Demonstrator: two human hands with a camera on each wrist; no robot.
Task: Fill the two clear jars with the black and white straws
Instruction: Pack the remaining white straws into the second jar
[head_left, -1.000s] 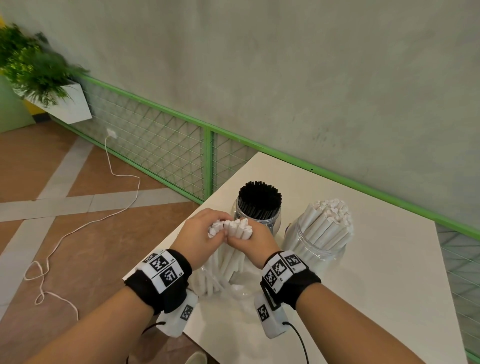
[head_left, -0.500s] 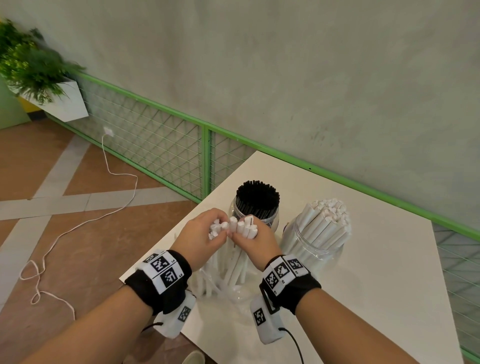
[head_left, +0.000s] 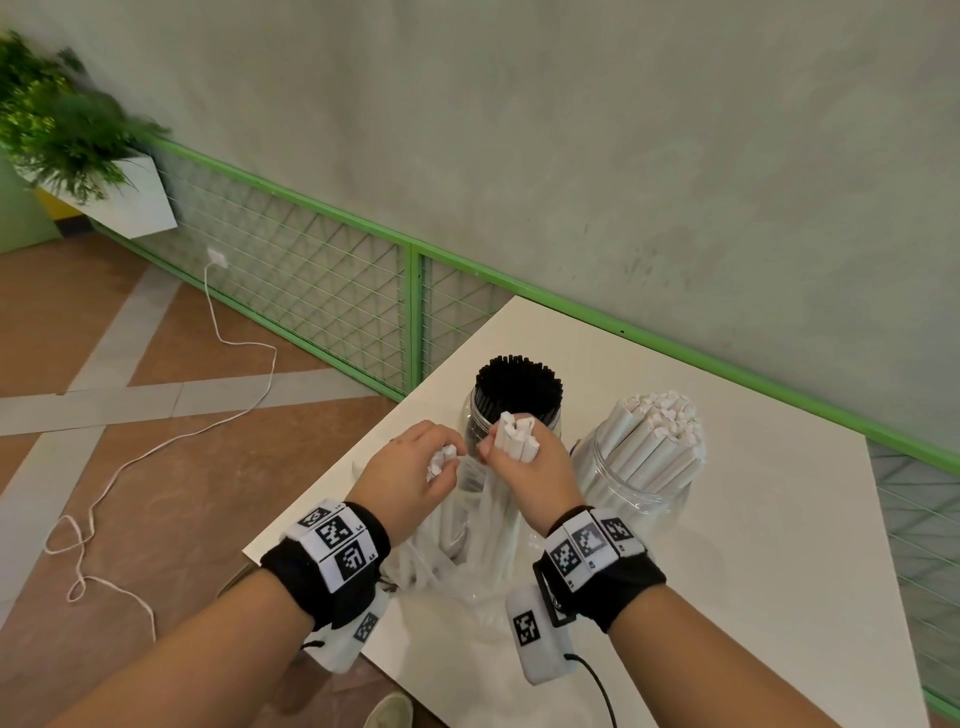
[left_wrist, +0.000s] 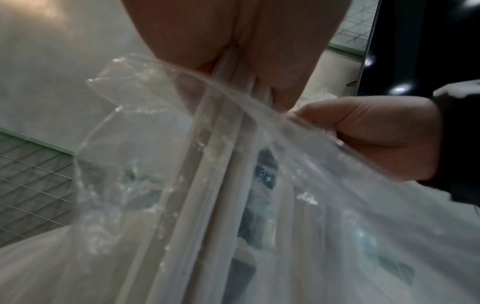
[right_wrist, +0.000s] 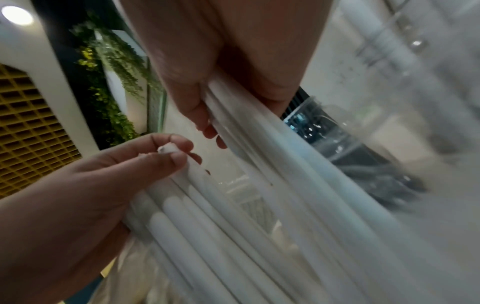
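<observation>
Left hand (head_left: 410, 470) clenched around white straws (head_left: 441, 460); right hand (head_left: 530, 467) grasping another bundle (head_left: 514, 434), jars at 12 and 2 o'clock.

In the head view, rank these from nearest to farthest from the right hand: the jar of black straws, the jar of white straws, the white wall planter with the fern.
From the right hand:
1. Clear jar of black straws, just beyond the fingers.
2. Clear jar of white straws, to its right on the table.
3. White wall planter with the fern, far left by the wall.
</observation>
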